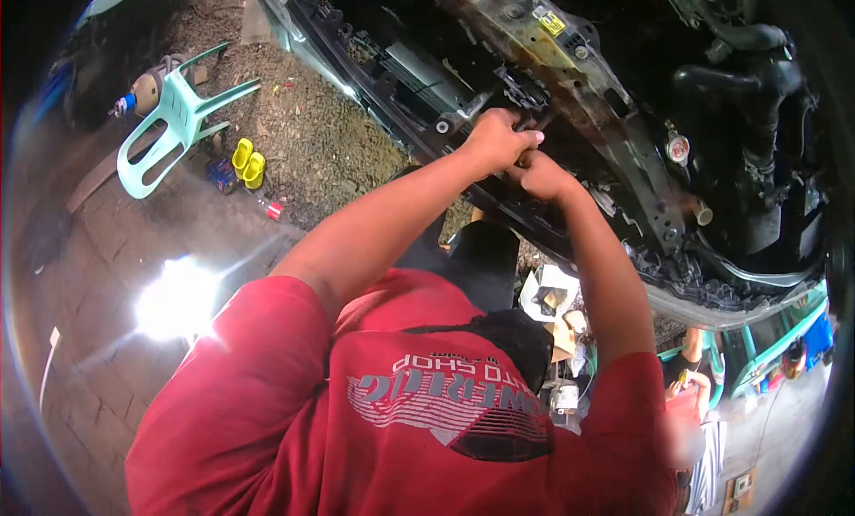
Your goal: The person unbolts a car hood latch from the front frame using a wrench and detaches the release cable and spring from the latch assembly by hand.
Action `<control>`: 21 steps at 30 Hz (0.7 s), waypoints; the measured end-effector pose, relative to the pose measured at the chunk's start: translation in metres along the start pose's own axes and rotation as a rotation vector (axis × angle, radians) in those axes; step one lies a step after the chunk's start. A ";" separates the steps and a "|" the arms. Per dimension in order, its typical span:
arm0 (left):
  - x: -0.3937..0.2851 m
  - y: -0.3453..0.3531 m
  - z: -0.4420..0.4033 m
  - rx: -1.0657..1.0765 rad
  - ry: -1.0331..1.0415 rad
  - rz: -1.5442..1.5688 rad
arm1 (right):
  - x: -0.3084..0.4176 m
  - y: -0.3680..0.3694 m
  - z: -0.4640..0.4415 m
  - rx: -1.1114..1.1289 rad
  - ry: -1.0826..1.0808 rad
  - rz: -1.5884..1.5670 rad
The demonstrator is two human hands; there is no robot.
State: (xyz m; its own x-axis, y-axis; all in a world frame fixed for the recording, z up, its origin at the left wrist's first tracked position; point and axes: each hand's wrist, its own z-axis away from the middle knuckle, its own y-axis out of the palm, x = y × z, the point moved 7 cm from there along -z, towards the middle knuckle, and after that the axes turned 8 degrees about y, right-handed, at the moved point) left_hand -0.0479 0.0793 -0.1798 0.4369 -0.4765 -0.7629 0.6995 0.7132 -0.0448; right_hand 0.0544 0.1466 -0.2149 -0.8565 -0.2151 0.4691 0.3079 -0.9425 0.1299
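Hands [492,146] at car front [559,64]; fingers [527,142] curled; cannot tell what they grip

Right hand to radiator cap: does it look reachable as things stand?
Probably yes: the right hand would need to clear the rusty crossmember, but the radiator cap sits exposed beyond it, with nothing visible on top.

We are in what looks like a car repair workshop: an open engine bay [614,115] lies before us, gravelly ground [298,124] and a plastic chair [181,113] left of it, and our shirt [401,347] below it reads "SHOP".
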 end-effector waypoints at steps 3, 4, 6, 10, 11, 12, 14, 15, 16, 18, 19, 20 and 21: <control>0.008 0.001 -0.005 -0.032 0.029 -0.016 | 0.013 -0.007 0.005 -0.092 -0.195 0.038; 0.005 0.001 -0.004 -0.032 0.029 -0.014 | 0.004 -0.002 -0.007 -0.152 -0.271 0.179; 0.009 0.002 -0.003 -0.019 -0.056 -0.005 | 0.006 0.001 -0.012 -0.211 -0.348 0.324; 0.000 0.000 -0.004 -0.093 0.044 -0.170 | 0.018 0.005 -0.008 -0.132 -0.381 0.269; -0.002 0.001 -0.002 -0.068 0.007 -0.100 | 0.014 0.004 -0.013 -0.049 -0.245 0.247; -0.002 0.000 -0.001 -0.048 -0.030 -0.033 | 0.016 0.005 -0.008 -0.050 -0.248 0.251; 0.003 0.004 0.001 0.007 -0.161 0.069 | 0.014 0.001 0.001 -0.098 -0.199 -0.082; 0.007 0.006 0.002 -0.010 -0.174 0.150 | 0.012 -0.002 0.003 -0.116 -0.183 -0.195; 0.010 0.008 0.001 -0.027 -0.187 0.232 | 0.006 0.004 -0.002 0.013 -0.053 -0.305; 0.013 0.006 -0.001 -0.061 -0.132 0.142 | 0.005 0.015 -0.001 0.141 0.079 -0.412; 0.011 0.002 -0.003 -0.098 -0.078 0.050 | 0.014 0.016 -0.001 0.100 0.042 -0.419; 0.012 0.003 -0.004 -0.100 -0.075 0.051 | 0.024 0.014 0.001 0.061 0.003 -0.425; 0.010 0.000 -0.004 -0.125 -0.061 -0.054 | 0.007 0.016 -0.014 0.060 0.000 -0.423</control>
State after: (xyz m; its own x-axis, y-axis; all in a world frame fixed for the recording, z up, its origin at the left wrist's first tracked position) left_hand -0.0454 0.0762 -0.1901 0.4371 -0.5434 -0.7167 0.6488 0.7423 -0.1671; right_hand 0.0473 0.1263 -0.2218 -0.9126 0.1876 0.3633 -0.0475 -0.9312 0.3615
